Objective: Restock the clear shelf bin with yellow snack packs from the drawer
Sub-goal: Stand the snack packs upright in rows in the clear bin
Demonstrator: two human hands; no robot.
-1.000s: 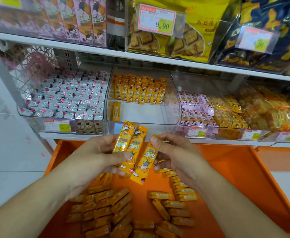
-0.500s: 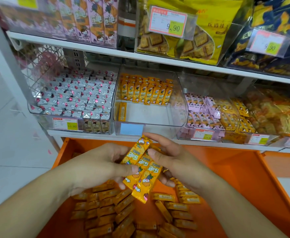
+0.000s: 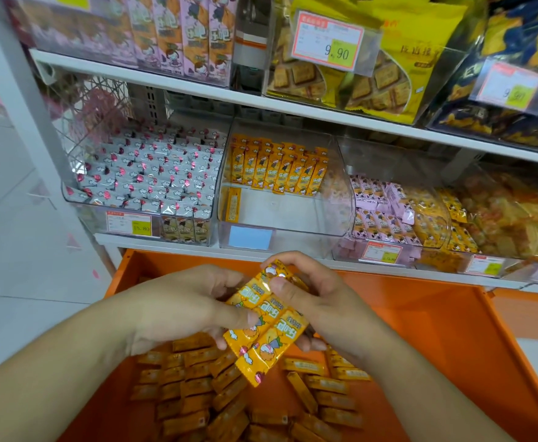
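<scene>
A person's two bare hands meet over an open orange drawer point(image 3: 452, 330), holding between them a small bundle of yellow snack packs point(image 3: 266, 320); the left hand point(image 3: 178, 311) curls around the bundle's left side, thumb lying across the front of the packs and fingertips tucked beneath; the right hand point(image 3: 322, 301) pinches the bundle's upper end, thumb pressed on the top pack and fingers wrapped behind; about three packs show, stacked side by side; the bundle's long axis runs on a slant, its upper end tipped up and to the right, away from the person, its lower end toward the left wrist; straight ahead of the hands and just above them on the shelf sits the clear shelf bin point(image 3: 341, 215), its open top facing the person; a single row of matching yellow packs point(image 3: 280, 170) stands upright along the far wall of the bin, one more pack stands against its left wall, and the near floor is bare; both hands lie about equally near the bin; below the hands, many more loose yellow packs point(image 3: 229, 393) lie scattered in the drawer; judging from this, the bundle must travel forward and slightly up, and be turned upright to match the standing row
</scene>
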